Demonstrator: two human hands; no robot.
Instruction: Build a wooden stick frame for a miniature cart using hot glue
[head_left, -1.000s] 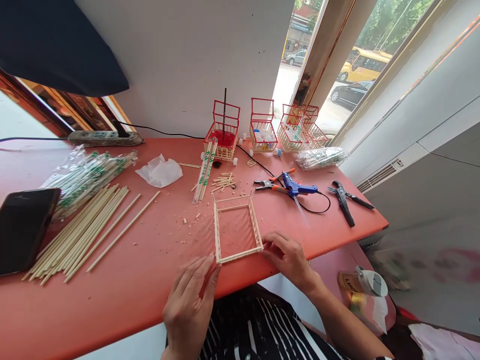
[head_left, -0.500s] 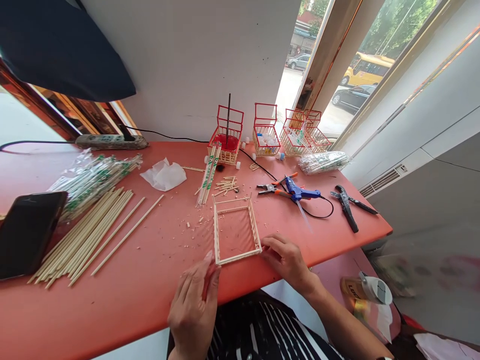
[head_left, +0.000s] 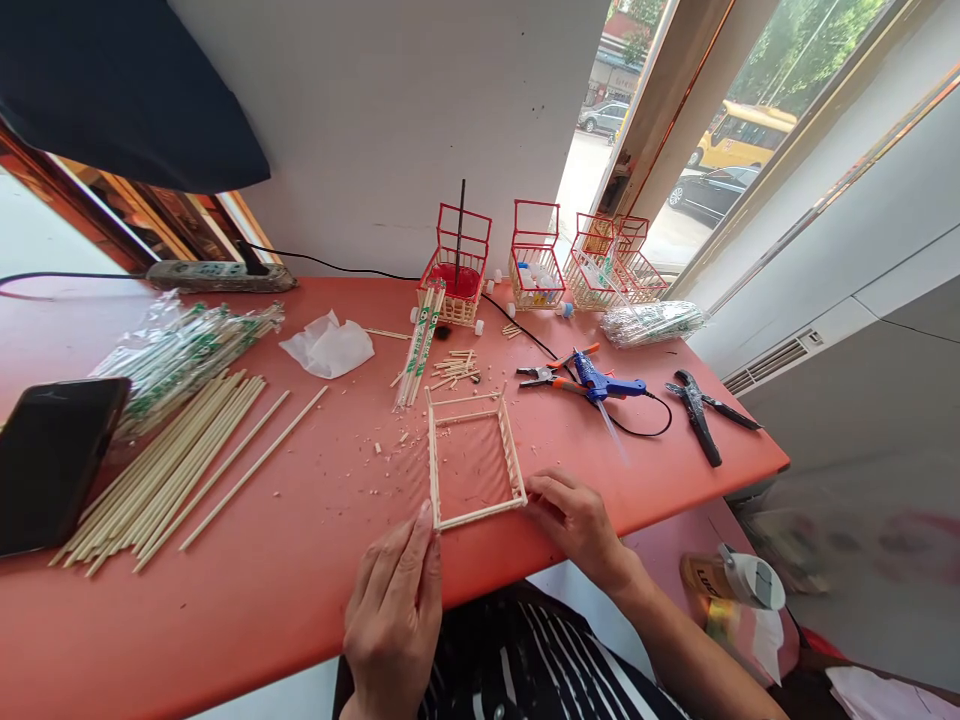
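A square frame of pale wooden sticks (head_left: 480, 517) rests near the front edge of the red table (head_left: 300, 600). My left hand (head_left: 396, 600) touches its near left corner, with the fingertips closed there. At the near right corner my right hand (head_left: 574, 520) has its fingers closed around the stick end. Short cut stick pieces (head_left: 455, 368) and crumbs lie beyond the frame. Wrapped chopsticks (head_left: 420, 345) lean toward a small red-topped stick cart (head_left: 457, 270) behind them.
Left are loose chopsticks (head_left: 172, 460), a packaged bundle (head_left: 187, 350), a phone (head_left: 56, 460) and a crumpled sheet (head_left: 328, 345). Right are a blue glue gun (head_left: 607, 385), orange-handled pliers (head_left: 551, 378) and a black cutter (head_left: 697, 415). More carts (head_left: 536, 275) stand behind.
My left hand has shifted slightly up and right along the frame's near left corner. The view has moved slightly; the right hand still touches the frame.
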